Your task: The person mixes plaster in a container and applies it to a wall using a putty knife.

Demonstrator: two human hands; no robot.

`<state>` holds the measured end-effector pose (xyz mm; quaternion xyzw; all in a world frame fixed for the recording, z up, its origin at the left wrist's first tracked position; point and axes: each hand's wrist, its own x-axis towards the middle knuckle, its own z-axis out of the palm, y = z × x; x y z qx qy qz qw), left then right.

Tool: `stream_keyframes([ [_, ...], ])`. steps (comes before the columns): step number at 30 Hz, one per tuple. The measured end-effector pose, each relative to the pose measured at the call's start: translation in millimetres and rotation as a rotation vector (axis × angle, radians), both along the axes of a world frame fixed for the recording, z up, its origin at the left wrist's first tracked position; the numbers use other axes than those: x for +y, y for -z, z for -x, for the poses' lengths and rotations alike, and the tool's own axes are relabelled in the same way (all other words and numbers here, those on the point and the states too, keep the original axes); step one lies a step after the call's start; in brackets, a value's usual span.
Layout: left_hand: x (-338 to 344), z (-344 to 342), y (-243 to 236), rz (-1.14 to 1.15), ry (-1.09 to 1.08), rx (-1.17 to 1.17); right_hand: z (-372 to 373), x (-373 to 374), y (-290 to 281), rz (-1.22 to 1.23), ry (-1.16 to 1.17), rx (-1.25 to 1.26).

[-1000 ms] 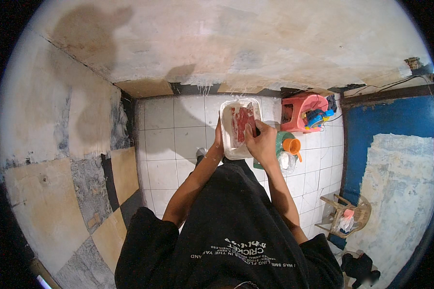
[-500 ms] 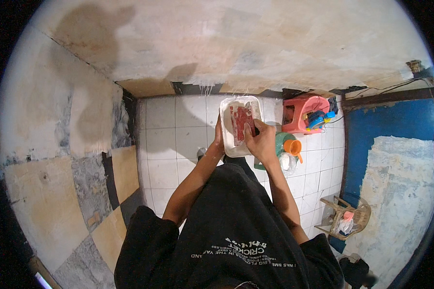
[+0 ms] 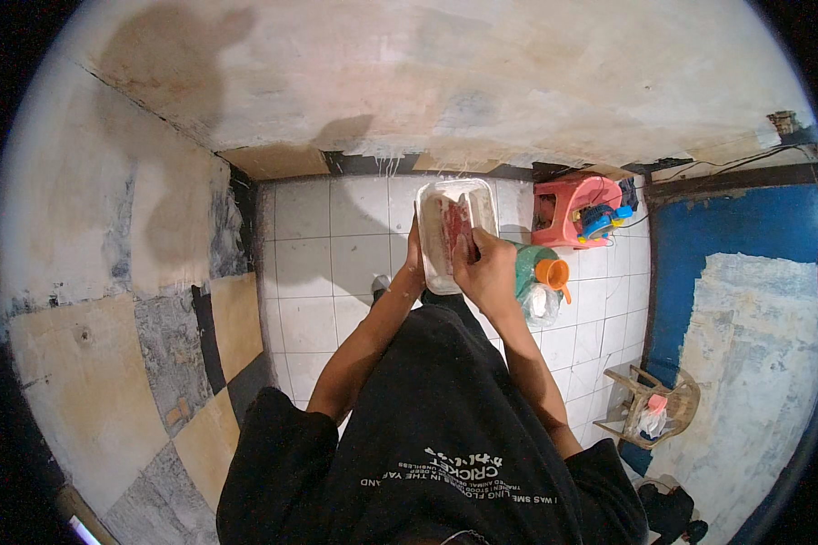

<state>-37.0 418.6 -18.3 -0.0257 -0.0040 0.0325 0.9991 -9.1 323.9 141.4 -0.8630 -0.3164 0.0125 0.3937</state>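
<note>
My left hand (image 3: 414, 254) supports the left side of a white rectangular tray (image 3: 434, 280) smeared with pale paste. My right hand (image 3: 483, 274) grips a red, flat scraper (image 3: 454, 222) streaked with the paste, held inside the tray with the thumb on it. Just right of my right hand, lower down on the floor, are a green container (image 3: 523, 268), an orange dipper (image 3: 552, 273) and a clear plastic bag with white material (image 3: 541, 306). Whether the scraper touches the tray's bottom I cannot tell.
A pink stool (image 3: 554, 195) holding a blue and yellow device (image 3: 600, 222) stands by the patchy far wall (image 3: 518, 82). A plastic chair (image 3: 682, 400) is at the right, beside a blue door (image 3: 745, 227) partly coated pale. Cables run along the far right wall.
My right hand has shifted slightly left and down, and the red scraper is turned more edge-on, showing less of its red face. The tray has risen slightly in view.
</note>
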Motion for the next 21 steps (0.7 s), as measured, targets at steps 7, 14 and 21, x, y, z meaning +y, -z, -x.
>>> stream_keyframes([
  [7, -1, -4, 7, 0.134, 0.011, -0.156, -2, -5, 2, -0.001, 0.069, 0.021],
  [14, 0, 3, -11, -0.155, 0.013, 0.1, -2, -9, -9, -0.01, 0.085, 0.018],
  [21, -6, 0, 18, 0.075, -0.001, -0.215, 1, -7, 4, -0.015, 0.04, 0.033],
])
